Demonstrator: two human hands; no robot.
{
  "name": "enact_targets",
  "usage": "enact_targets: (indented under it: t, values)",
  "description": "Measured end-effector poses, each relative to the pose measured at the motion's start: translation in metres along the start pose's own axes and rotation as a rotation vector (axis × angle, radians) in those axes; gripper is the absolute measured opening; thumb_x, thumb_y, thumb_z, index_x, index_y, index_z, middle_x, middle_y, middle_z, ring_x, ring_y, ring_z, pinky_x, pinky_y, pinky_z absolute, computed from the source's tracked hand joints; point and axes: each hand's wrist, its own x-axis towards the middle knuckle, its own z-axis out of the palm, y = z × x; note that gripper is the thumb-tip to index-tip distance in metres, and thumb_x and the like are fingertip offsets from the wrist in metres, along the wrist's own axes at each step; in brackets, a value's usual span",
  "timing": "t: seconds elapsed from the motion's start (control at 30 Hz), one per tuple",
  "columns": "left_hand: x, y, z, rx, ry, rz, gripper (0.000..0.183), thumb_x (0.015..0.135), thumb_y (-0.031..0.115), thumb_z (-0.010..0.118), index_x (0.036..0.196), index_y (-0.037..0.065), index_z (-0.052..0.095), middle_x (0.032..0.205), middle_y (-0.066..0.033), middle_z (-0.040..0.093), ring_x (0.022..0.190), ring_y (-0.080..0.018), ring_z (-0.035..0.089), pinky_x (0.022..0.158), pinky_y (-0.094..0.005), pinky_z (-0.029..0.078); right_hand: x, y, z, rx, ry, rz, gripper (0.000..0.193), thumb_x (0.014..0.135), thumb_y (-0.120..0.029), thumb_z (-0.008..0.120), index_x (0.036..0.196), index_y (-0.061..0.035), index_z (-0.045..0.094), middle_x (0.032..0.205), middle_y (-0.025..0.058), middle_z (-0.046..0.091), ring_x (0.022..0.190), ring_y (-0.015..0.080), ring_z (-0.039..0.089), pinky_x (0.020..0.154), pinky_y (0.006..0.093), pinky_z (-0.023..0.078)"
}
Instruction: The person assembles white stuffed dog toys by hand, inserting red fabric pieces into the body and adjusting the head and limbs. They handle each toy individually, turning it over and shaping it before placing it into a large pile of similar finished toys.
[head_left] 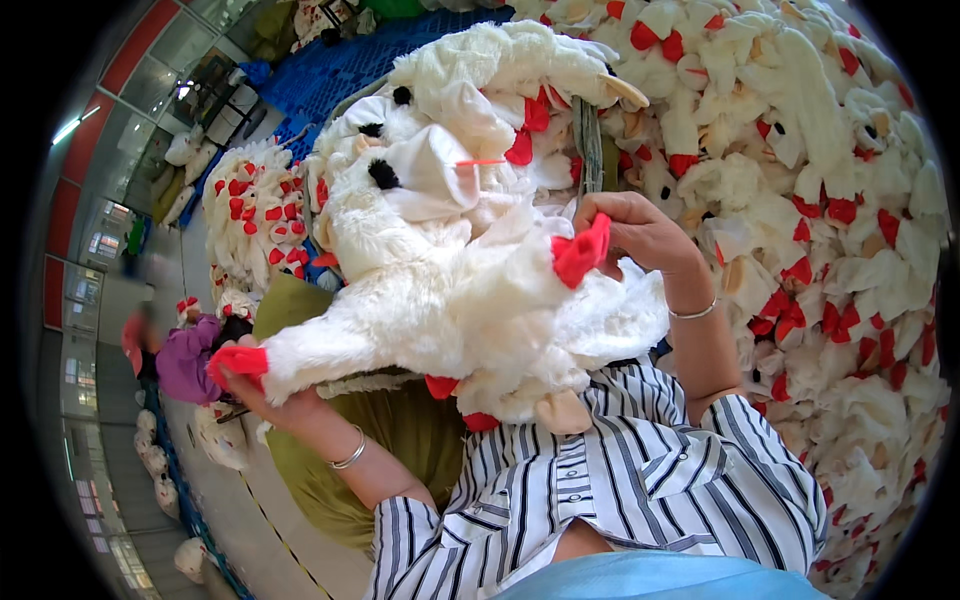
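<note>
A limp white furry plush toy skin [440,310] with red tips stretches across my lap. My left hand [262,388] is closed on a red tip [242,362] at the end of one outstretched limb. On the other side, my right hand [642,235] pinches another red tip [580,252] of the same skin. Two more red tips and a beige patch [562,412] hang along its lower edge. Just beyond it lie more white plush skins [450,90] with black fluffy tufts, and an orange-red strip [482,162] rests on one of them.
A large heap of white and red plush skins [800,180] fills the right side. Smaller piles [255,205] stand at the far left, near blue matting [330,60]. An olive sack [400,450] lies beside my lap. A person in purple [188,358] is at the left.
</note>
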Motion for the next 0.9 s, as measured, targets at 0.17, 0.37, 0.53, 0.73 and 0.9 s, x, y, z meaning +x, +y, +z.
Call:
enact_targets:
  t: [0.17, 0.37, 0.53, 0.73, 0.9]
  values:
    - [0.001, 0.012, 0.007, 0.837, 0.177, 0.436, 0.041, 0.096, 0.017, 0.052, 0.133, 0.000, 0.045, 0.110, -0.0171, 0.060, 0.091, -0.0254, 0.059, 0.077, -0.0356, 0.050, -0.019, -0.014, -0.003, 0.192, -0.068, -0.195, 0.014, 0.095, -0.005, 0.050, 0.089, 0.0046, 0.057, 0.067, 0.0073, 0.057, 0.041, 0.0094, 0.049, 0.034, 0.0236, 0.035]
    - [0.034, -0.011, 0.000, -0.487, -0.370, -0.440, 0.033, 0.099, 0.020, 0.050, 0.126, 0.002, 0.055, 0.096, -0.0107, 0.066, 0.066, -0.0117, 0.047, 0.059, -0.0261, 0.038, -0.024, -0.042, -0.101, 0.440, 0.550, -0.452, 0.022, 0.096, -0.016, 0.049, 0.105, 0.0011, 0.059, 0.090, 0.0124, 0.065, 0.068, 0.0151, 0.058, 0.056, 0.0263, 0.046]
    - [0.019, -0.040, -0.005, -0.487, -0.374, -0.576, 0.025, 0.098, 0.021, 0.053, 0.114, 0.003, 0.060, 0.090, -0.0090, 0.065, 0.066, -0.0120, 0.050, 0.058, -0.0253, 0.040, -0.034, -0.080, -0.075, -0.272, 0.711, -0.571, 0.031, 0.093, -0.025, 0.057, 0.113, -0.0013, 0.059, 0.100, 0.0135, 0.065, 0.082, 0.0227, 0.060, 0.069, 0.0330, 0.048]
    - [-0.010, -0.054, 0.041, -0.443, -0.377, -0.628, 0.017, 0.097, 0.018, 0.055, 0.104, 0.003, 0.060, 0.082, -0.0095, 0.063, 0.060, -0.0140, 0.053, 0.054, -0.0255, 0.044, -0.016, -0.010, 0.031, -1.115, 0.085, -0.151, 0.045, 0.089, -0.035, 0.066, 0.121, -0.0041, 0.059, 0.113, 0.0148, 0.065, 0.098, 0.0318, 0.062, 0.084, 0.0409, 0.050]
    - [-0.011, -0.055, 0.050, -0.443, -0.545, -0.681, 0.013, 0.097, 0.014, 0.053, 0.101, 0.003, 0.059, 0.081, -0.0109, 0.064, 0.063, -0.0149, 0.057, 0.056, -0.0258, 0.045, -0.049, 0.132, 0.078, -1.220, -0.259, 0.111, 0.045, 0.079, -0.036, 0.070, 0.107, -0.0023, 0.060, 0.103, 0.0175, 0.065, 0.089, 0.0317, 0.064, 0.078, 0.0411, 0.051]
